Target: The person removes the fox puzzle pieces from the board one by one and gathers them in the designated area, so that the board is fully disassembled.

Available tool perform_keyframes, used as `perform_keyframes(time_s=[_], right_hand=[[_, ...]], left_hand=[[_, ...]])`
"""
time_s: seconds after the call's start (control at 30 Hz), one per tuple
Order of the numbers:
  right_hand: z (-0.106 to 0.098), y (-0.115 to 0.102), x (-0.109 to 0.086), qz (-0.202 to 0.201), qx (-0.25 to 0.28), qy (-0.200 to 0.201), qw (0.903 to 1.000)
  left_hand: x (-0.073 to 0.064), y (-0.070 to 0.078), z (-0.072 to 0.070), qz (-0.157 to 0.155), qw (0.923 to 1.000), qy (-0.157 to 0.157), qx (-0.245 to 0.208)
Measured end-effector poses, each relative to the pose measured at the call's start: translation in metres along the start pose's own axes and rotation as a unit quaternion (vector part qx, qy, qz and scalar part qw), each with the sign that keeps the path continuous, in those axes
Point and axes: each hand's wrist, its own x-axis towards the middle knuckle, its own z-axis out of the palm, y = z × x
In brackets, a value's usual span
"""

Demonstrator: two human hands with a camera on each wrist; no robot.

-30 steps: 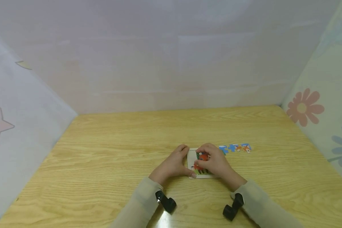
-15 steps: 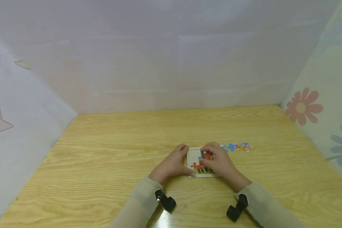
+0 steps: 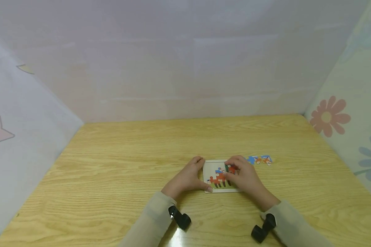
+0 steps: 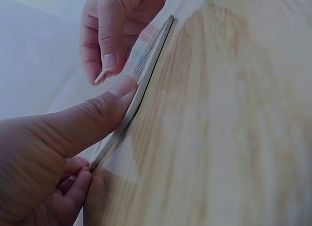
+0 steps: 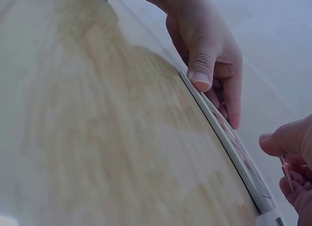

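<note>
A small puzzle board [image 3: 209,168] with a pale frame lies on the table, with joined pieces of a reddish animal on green along its lower part. My left hand [image 3: 187,176] grips the board's left side, its thumb pressing the near corner and its fingers at the far corner. Over the board's right half, my right hand [image 3: 248,176] pinches a red and dark green puzzle piece [image 3: 231,169] between thumb and fingers. In the left wrist view this thin piece [image 4: 101,76] is held above the board, edge-on. The right hand hides the board's right side.
Loose puzzle pieces, one blue [image 3: 251,160] and one with an orange-and-white animal face [image 3: 267,160], lie beyond the right hand. Wood-grain table [image 3: 136,151] surrounds the board. A pale cloth wall [image 3: 185,79] stands behind, with patterned cloth at both sides.
My right hand has moved right across the board with the pinched piece, uncovering more joined pieces and covering the leftmost loose piece. The left hand and the board have stayed in place.
</note>
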Motion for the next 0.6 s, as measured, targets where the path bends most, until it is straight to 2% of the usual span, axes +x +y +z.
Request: perform_keyframes(time_s=[0.2, 0.37, 0.6], right_hand=[[-0.006, 0.005, -0.003, 0.012, 0.012, 0.006, 0.9998], [-0.010, 0.009, -0.006, 0.022, -0.010, 0.013, 0.9996], [-0.018, 0.015, -0.009, 0.010, -0.039, 0.015, 0.9991]], left_hand=[[0.001, 0.000, 0.001, 0.002, 1.0000, 0.002, 0.002], [0.002, -0.001, 0.003, 0.006, 0.9999, 0.005, 0.008], [0.002, 0.000, 0.003, 0.005, 0.9999, 0.005, 0.008]])
